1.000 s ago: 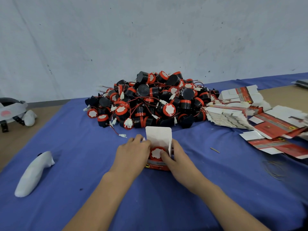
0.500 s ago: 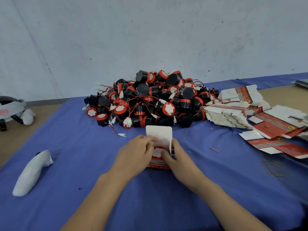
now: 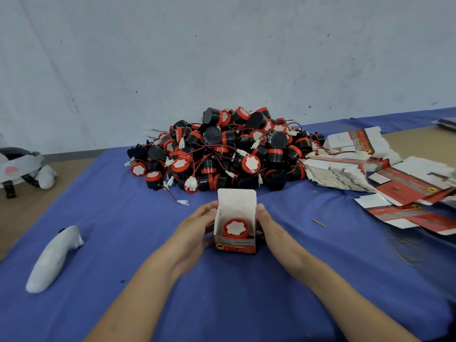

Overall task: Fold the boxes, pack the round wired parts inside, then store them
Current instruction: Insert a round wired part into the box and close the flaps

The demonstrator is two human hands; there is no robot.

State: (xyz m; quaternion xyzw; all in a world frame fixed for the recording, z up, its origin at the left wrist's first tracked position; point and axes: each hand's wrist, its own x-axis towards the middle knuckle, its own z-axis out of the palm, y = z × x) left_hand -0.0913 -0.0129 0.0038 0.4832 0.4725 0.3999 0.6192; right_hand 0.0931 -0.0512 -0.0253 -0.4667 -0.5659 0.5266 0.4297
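Box (image 3: 235, 245), flap raised, is gripped at its sides by the left hand (image 3: 195, 233) and right hand (image 3: 271, 230); a part (image 3: 235, 228) is seated inside.

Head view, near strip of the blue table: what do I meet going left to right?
white padded object → left hand → open box with a round part inside → right hand → small dark sliver → flat unfolded cartons
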